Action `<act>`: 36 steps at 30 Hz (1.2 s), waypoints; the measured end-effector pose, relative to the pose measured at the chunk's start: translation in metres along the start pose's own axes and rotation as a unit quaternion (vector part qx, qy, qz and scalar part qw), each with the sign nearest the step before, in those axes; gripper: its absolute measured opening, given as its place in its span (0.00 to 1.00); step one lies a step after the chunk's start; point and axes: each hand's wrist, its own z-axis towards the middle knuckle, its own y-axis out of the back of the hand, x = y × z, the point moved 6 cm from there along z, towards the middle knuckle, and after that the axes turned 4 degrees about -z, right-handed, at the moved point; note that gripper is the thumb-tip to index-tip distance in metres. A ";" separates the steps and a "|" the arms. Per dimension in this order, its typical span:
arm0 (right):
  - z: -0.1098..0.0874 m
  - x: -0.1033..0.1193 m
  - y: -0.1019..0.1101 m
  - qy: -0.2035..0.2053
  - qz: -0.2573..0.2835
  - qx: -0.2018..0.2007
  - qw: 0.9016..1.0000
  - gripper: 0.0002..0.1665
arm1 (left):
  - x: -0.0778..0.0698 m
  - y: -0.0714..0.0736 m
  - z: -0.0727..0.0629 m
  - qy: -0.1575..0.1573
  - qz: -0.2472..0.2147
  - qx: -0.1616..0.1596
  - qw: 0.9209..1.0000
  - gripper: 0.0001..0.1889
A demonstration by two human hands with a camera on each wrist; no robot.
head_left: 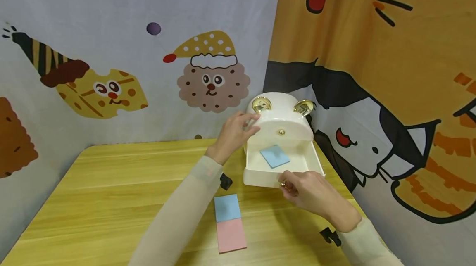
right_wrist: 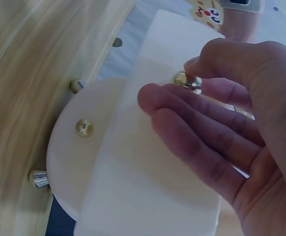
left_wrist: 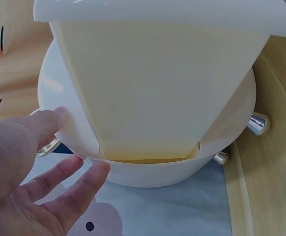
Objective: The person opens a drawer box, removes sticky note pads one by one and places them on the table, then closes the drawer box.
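Note:
A white rounded storage box point(head_left: 280, 115) with gold ears stands at the back right of the table, its lower drawer point(head_left: 260, 178) pulled out. Inside the drawer lies a blue square of paper point(head_left: 274, 156). My right hand point(head_left: 312, 195) pinches the drawer's gold knob point(right_wrist: 181, 78) between thumb and fingers, the other fingers extended in front of the drawer face. At the box's left side, my left hand point(head_left: 235, 131) touches the rounded shell near one ear. Its thumb rests on the front face and its fingers stretch along the edge in the left wrist view.
Another blue square point(head_left: 227, 208) and a pink square point(head_left: 231, 236) lie edge to edge on the wooden table point(head_left: 148, 191). Small black objects show beside the left wrist point(head_left: 225, 181) and the right wrist point(head_left: 330, 236). Printed curtains hang close behind and to the right.

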 end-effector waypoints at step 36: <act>0.064 -0.038 0.055 -0.014 -0.015 0.045 0.999 0.12 | 0.001 -0.002 -0.002 0.002 0.009 -0.009 1.000 0.23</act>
